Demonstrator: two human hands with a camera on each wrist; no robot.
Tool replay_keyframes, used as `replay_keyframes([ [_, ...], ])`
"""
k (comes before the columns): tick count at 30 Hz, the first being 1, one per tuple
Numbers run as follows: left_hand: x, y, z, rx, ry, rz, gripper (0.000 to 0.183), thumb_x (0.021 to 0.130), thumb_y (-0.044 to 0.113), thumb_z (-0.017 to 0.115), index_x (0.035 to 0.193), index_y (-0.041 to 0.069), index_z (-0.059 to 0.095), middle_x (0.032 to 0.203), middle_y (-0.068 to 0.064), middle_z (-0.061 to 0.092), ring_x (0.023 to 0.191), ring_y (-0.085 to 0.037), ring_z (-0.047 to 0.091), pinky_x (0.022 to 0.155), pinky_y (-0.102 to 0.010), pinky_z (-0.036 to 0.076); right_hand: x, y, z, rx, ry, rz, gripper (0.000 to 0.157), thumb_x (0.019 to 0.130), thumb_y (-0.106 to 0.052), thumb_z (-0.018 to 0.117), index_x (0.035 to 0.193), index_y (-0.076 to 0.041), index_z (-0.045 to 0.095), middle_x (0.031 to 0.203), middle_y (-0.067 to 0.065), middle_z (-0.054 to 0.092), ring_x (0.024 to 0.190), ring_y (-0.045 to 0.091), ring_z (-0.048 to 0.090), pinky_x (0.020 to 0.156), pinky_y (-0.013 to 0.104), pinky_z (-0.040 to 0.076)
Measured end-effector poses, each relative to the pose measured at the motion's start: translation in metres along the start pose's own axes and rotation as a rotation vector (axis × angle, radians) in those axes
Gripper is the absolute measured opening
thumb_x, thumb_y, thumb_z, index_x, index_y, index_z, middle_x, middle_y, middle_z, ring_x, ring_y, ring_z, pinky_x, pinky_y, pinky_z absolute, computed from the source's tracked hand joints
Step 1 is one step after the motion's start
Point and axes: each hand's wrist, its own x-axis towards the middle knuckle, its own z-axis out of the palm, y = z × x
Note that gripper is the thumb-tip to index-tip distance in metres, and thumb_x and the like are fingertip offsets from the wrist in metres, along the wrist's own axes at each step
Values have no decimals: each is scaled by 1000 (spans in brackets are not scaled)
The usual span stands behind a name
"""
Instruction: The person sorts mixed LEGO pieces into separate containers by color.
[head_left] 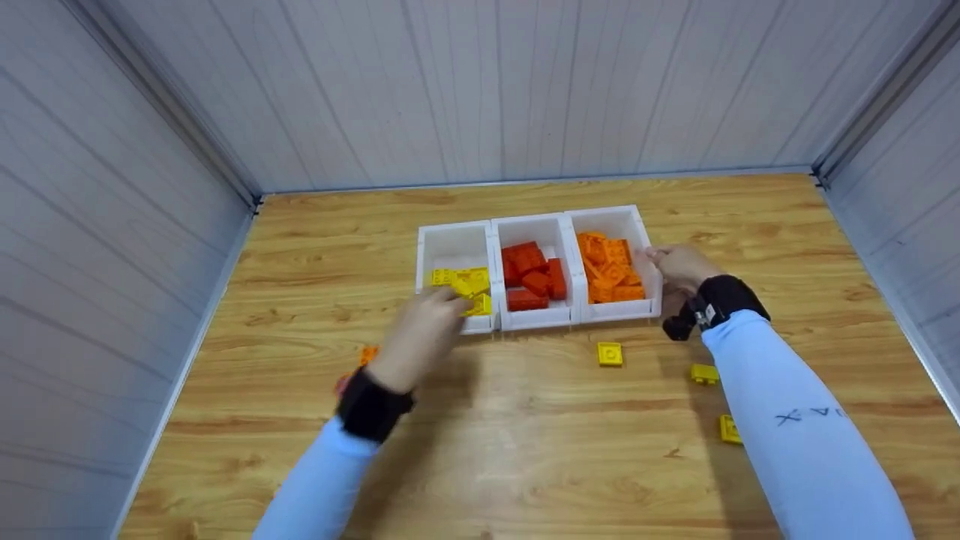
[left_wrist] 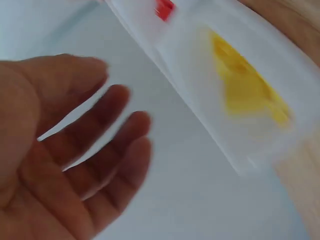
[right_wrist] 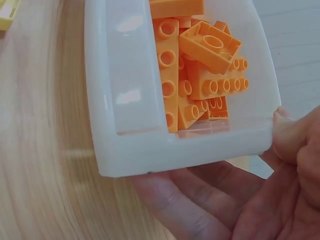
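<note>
Three white bins stand side by side. Yellow bricks lie in the left bin, red bricks in the middle bin, orange bricks in the right bin. My left hand, blurred, is over the front of the left bin. In the left wrist view its fingers are relaxed and apart, holding nothing. At the outer side of the right bin, my right hand grips the wall, thumb at the rim and fingers along the outside, as the right wrist view shows.
Loose yellow bricks lie on the wooden table: one before the right bin, others beside my right forearm. An orange brick and a red piece lie by my left wrist. Pale panels enclose the table's back and sides.
</note>
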Motion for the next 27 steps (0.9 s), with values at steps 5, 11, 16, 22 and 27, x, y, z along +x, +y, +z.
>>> replay_keyframes([
  [5,-61,-48,-22,-69,-145,-345,24,83,1,77,107,-1,73,103,-19,67,94,-36,64,82,-48,53,-2,-2,-3,33,-14,11,51,109,-22,27,155,-1,24,158,27,18,144,41,22,114,46,26],
  [11,-106,-80,-20,-150,-272,-476,50,79,6,82,123,-10,63,119,-28,61,108,-44,59,93,-54,48,-3,-2,-2,-41,-17,17,53,108,-24,25,156,-1,22,158,29,18,134,40,34,94,38,38],
  [16,-120,-87,-8,-193,-365,-493,66,73,16,88,127,-9,60,121,-27,59,108,-42,58,94,-53,48,-3,-5,2,-25,-11,25,51,109,-23,24,156,-4,23,159,27,17,140,41,27,103,44,39],
  [22,-124,-93,-1,-187,-409,-520,70,74,15,88,133,-7,57,125,-26,55,110,-42,54,93,-53,48,-2,-4,2,24,-17,46,50,109,-20,23,157,-5,22,160,26,15,142,41,25,94,46,48],
  [27,-121,-98,3,-153,-405,-455,77,76,21,87,140,-2,52,138,-23,49,121,-44,47,100,-55,43,-3,-3,1,7,-11,37,51,109,-23,24,156,-5,22,159,26,16,140,40,29,92,40,47],
])
